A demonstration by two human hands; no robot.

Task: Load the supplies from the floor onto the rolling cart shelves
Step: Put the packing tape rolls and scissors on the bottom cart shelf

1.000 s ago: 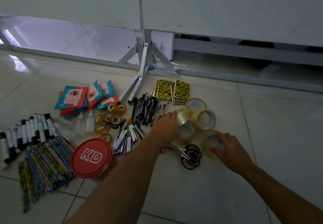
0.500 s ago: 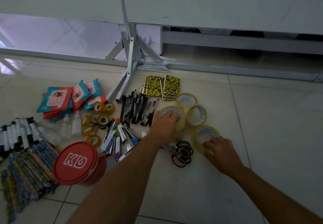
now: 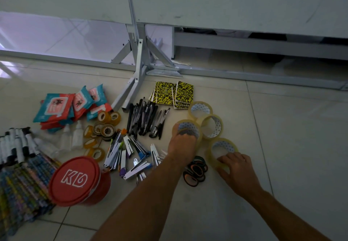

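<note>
our left hand (image 3: 183, 147) grips the left tape roll (image 3: 190, 127) and our right hand (image 3: 236, 168) grips the near tape roll (image 3: 225, 144), so we can lift both.

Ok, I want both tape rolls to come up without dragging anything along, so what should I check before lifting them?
1. Left hand grip on the left packing tape roll: ok, fingers curl over its near rim.
2. Right hand grip on the nearest packing tape roll: ok, fingers over the rim, thumb outside.
3. Second roll stacked under the left one: cannot tell.
4. Scissors clear of both rolls: cannot tell, they lie close between the wrists.
5. The farthest tape roll and the middle tape roll untouched by hands: ok.
6. Rolling cart in sight: not ok, not in view.
</note>
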